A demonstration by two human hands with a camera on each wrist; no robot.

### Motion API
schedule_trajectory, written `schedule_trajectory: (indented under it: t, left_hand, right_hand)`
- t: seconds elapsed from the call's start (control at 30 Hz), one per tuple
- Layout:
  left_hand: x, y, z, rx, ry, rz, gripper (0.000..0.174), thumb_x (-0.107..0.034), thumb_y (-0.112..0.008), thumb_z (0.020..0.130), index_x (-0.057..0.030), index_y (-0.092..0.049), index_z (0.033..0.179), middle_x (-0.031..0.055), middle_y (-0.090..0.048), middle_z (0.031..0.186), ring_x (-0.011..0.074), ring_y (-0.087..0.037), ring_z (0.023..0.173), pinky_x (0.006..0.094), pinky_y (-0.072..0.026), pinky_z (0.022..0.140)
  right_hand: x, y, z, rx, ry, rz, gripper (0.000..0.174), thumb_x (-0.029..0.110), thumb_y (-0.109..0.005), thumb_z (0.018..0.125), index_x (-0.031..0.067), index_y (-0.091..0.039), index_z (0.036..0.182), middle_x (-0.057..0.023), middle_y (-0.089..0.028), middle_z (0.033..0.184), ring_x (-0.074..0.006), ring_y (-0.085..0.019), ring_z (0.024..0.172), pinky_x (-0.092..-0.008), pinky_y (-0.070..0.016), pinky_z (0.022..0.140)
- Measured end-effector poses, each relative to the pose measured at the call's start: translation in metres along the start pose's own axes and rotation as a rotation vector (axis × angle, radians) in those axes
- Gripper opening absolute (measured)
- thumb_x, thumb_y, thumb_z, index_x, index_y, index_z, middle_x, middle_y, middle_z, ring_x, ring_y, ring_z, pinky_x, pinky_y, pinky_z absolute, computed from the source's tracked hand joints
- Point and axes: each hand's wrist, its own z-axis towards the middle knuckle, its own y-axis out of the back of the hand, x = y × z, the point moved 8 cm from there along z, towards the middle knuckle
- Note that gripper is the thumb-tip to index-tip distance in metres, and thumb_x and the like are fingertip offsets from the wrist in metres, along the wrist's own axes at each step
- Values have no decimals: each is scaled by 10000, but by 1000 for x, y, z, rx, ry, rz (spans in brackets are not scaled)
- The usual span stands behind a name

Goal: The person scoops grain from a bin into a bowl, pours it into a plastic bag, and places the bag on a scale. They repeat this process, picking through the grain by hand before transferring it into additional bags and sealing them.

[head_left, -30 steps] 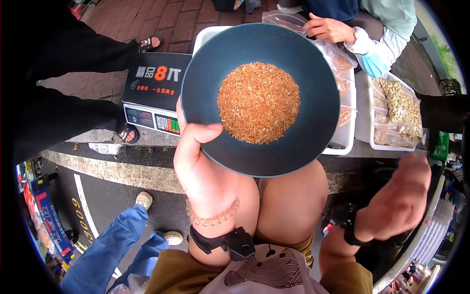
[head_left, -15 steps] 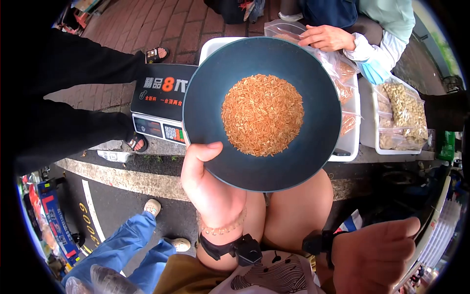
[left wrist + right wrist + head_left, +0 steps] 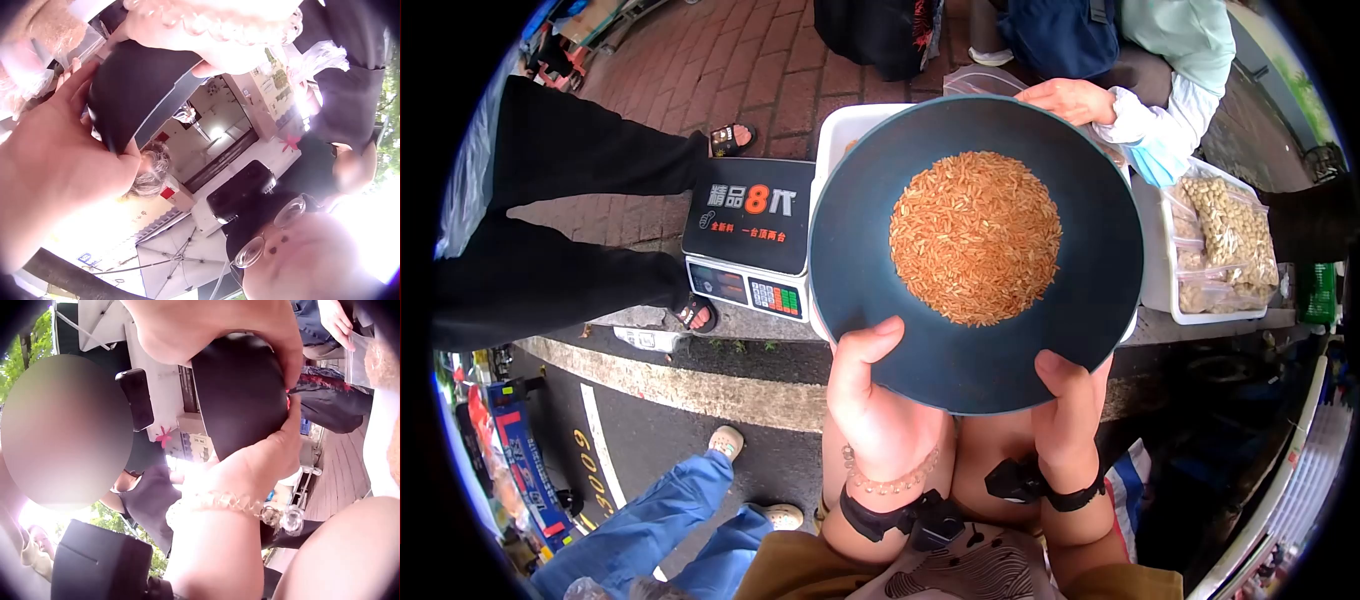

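A wide dark teal bowl (image 3: 855, 245) is held up over the person's knees, its inside facing the head camera. Reddish-brown rice grains (image 3: 975, 240) form a round heap in its middle. My left hand (image 3: 882, 415) grips the lower left rim, thumb over the edge on the inside. At the lower right rim my right hand (image 3: 1072, 415) holds on the same way. Both wrist views show the bowl's smooth dark underside (image 3: 240, 397), with fingers spread beneath it.
Left of the bowl stands a price scale (image 3: 750, 230). A white tray (image 3: 840, 130) sits behind the bowl, mostly hidden. Another tray (image 3: 1240, 318) on the right bears bags of pale nuts (image 3: 1230, 225). Across from me, another person's hand (image 3: 1070, 100) is close behind the bowl's far rim.
My right hand came in from the far right and took hold of the bowl's lower right rim. In the head view the bowl shifted right and down. The left hand kept its grip.
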Motion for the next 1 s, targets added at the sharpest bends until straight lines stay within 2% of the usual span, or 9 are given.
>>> schedule_trajectory:
  t: [0.13,0.23,0.6,0.7,0.77,0.83,0.9,0.97,1.0]
  left_hand:
    - [4,17,6,-119,-86,130,367,-110,-511,756,-25,-526,1113,79,-573,1088,219,-530,1018,352,-380,909]
    - [7,11,4,-95,-31,55,357,-112,-514,758,-25,-531,1104,78,-574,1088,217,-532,1015,350,-381,907]
    - [-4,11,-4,-113,-104,64,380,-104,-489,739,-3,-523,1104,91,-567,1093,233,-527,1025,362,-391,901]
    - [-6,11,-6,-76,-107,31,391,-97,-474,724,3,-526,1099,101,-570,1086,239,-533,1014,367,-397,899]
    - [-9,2,-12,36,-135,-67,391,-94,-464,712,8,-533,1084,108,-577,1067,243,-541,997,366,-401,895]
    - [-9,0,-13,-1,-160,-39,380,-88,-457,710,10,-538,1068,107,-585,1047,241,-547,987,360,-403,896]
    - [0,20,-3,-153,-96,55,383,-77,-457,707,11,-537,1071,103,-585,1044,238,-546,986,354,-396,902]
    - [2,22,-2,-197,-65,53,387,-69,-460,703,14,-535,1073,106,-579,1054,237,-540,993,353,-388,910]
    - [-1,16,-4,-167,-95,37,387,-71,-463,701,15,-534,1072,107,-577,1059,237,-537,995,352,-386,911]
  right_hand:
    - [-36,-5,18,66,-319,319,532,110,-474,746,11,-372,1259,-99,-477,1200,-212,-451,1123,-337,-342,960]
    - [-29,-4,15,49,-238,165,524,107,-471,746,7,-379,1253,-100,-477,1201,-209,-451,1122,-335,-340,960]
    - [-36,6,3,49,-305,153,563,83,-467,697,-7,-379,1246,-108,-481,1198,-222,-462,1112,-335,-343,963]
    - [-36,13,-4,128,-325,147,565,48,-526,766,31,-336,1297,-80,-465,1217,-183,-416,1140,-322,-316,966]
    - [-20,8,-11,346,-70,-97,562,74,-535,775,34,-330,1297,-82,-456,1228,-188,-408,1148,-324,-303,976]
    - [-26,5,-7,296,-106,-56,546,101,-529,792,29,-327,1294,-79,-456,1228,-191,-422,1136,-323,-305,974]
    - [-43,19,4,-21,-255,143,518,159,-499,762,-5,-398,1243,-101,-493,1191,-218,-475,1102,-338,-359,953]
    - [-43,18,4,-41,-313,163,529,160,-494,758,-8,-391,1249,-103,-488,1197,-223,-467,1112,-342,-357,956]
    - [-38,10,5,78,-291,158,534,135,-504,784,9,-345,1279,-91,-461,1226,-197,-441,1127,-334,-335,964]
